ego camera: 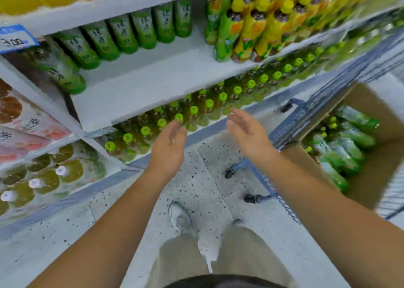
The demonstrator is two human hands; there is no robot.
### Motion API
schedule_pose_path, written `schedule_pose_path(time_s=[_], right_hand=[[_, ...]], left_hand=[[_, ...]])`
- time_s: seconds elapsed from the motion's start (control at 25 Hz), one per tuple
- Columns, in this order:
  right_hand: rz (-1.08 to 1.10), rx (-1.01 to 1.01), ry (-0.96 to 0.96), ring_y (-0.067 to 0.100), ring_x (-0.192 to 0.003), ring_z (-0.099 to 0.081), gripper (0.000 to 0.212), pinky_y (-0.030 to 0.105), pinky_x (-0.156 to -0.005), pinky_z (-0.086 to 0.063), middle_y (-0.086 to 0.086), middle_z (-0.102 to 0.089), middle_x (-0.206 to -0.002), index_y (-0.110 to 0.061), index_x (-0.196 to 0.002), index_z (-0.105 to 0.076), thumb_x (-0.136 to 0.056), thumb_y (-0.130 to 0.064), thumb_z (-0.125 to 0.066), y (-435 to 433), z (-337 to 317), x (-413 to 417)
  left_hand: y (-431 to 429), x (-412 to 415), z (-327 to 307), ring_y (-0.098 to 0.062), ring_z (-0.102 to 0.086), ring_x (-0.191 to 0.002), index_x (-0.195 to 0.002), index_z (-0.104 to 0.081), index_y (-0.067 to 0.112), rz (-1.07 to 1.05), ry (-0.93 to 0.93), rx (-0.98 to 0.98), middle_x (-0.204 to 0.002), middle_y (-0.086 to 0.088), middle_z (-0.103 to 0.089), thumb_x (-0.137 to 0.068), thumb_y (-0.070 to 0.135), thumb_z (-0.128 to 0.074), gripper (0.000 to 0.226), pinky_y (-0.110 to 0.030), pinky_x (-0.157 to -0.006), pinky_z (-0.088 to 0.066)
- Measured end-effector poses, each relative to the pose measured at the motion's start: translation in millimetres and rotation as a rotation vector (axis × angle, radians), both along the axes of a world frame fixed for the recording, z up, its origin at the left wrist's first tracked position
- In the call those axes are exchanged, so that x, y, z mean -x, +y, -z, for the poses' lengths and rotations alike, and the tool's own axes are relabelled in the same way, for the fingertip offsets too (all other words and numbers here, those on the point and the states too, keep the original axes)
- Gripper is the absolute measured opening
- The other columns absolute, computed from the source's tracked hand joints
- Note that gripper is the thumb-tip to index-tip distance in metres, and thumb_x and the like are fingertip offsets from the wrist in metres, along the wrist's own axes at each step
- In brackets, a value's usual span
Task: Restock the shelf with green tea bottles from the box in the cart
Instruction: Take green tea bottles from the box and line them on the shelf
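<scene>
We've got our left hand and right hand hanging empty, fingers loose and spread, while the green tea bottles lie on their sides in the box at three o'clock, nearest our right, long axes running ten-to-four.

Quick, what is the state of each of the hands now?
Left hand: open, fingers relaxed, holding nothing.
Right hand: open, fingers relaxed, holding nothing.

Two hands, one cart, one box, one price tag
</scene>
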State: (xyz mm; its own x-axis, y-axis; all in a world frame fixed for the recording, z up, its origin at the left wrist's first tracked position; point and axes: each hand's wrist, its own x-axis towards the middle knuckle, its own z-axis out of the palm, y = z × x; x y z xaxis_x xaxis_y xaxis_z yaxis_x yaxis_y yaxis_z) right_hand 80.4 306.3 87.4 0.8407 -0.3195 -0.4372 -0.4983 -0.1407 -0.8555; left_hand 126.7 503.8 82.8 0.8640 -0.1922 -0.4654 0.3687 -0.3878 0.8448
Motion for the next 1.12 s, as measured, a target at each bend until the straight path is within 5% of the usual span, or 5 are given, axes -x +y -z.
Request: schedule_pose_path(time_s=[0.24,0.6,0.76,0.96,1.12], right_hand=[[0.247,-0.002,-0.034,0.010,-0.134,-0.049,0.050,0.037,-0.114,-0.039,-0.005,-0.051,-0.146,-0.022,-0.147,-0.044,-0.099,-0.024,-0.059,-88.5,-35.3,128.0],[0.338,0.012,0.054,0.012,-0.135,-0.048,0.049,0.038,-0.115,-0.038,-0.005,-0.052,-0.145,-0.024,-0.149,-0.042,-0.101,-0.026,-0.055,-246.3,-48.2,292.9],[0.355,0.038,0.139,0.010,-0.132,-0.049,0.048,0.026,-0.103,-0.036,-0.008,-0.053,-0.144,-0.024,-0.149,-0.042,-0.103,-0.029,-0.052,-289.2,-43.1,317.6],[0.417,0.098,0.261,0.013,-0.129,-0.052,0.049,0.025,-0.100,-0.037,-0.004,-0.054,-0.143,-0.024,-0.149,-0.043,-0.102,-0.033,-0.052,-324.5,-14.1,314.2],[0.284,0.163,0.380,0.015,-0.132,-0.051,0.050,0.032,-0.107,-0.040,-0.004,-0.052,-0.145,-0.025,-0.149,-0.042,-0.101,-0.039,-0.050,-352.3,24.3,290.6]], left_hand=[[-113.8,84.5,-50.4,-0.013,-0.039,-0.144,-0.153,-0.039,0.019,0.278,-0.018,0.030,-0.158,0.004,-0.041,-0.107,0.030,-0.044,0.048,-0.024,-0.107,-0.032],[-273.2,222.9,-54.3,-0.010,-0.045,-0.137,-0.151,-0.043,0.021,0.438,0.069,-0.020,-0.152,0.006,-0.047,-0.104,0.033,-0.050,0.049,-0.025,-0.109,-0.036],[-321.8,244.3,-38.8,-0.011,-0.046,-0.135,-0.151,-0.041,0.025,0.490,0.150,-0.047,-0.151,0.007,-0.048,-0.104,0.038,-0.048,0.049,-0.037,-0.116,-0.037],[-382.0,220.6,1.8,-0.006,-0.055,-0.116,-0.153,-0.036,0.028,0.605,0.254,-0.098,-0.152,0.010,-0.043,-0.105,0.044,-0.043,0.051,-0.028,-0.096,-0.045],[-418.4,192.5,38.3,-0.012,-0.056,-0.118,-0.155,-0.032,0.022,0.600,0.327,-0.143,-0.154,0.005,-0.042,-0.105,0.040,-0.044,0.054,-0.032,-0.097,-0.047]])
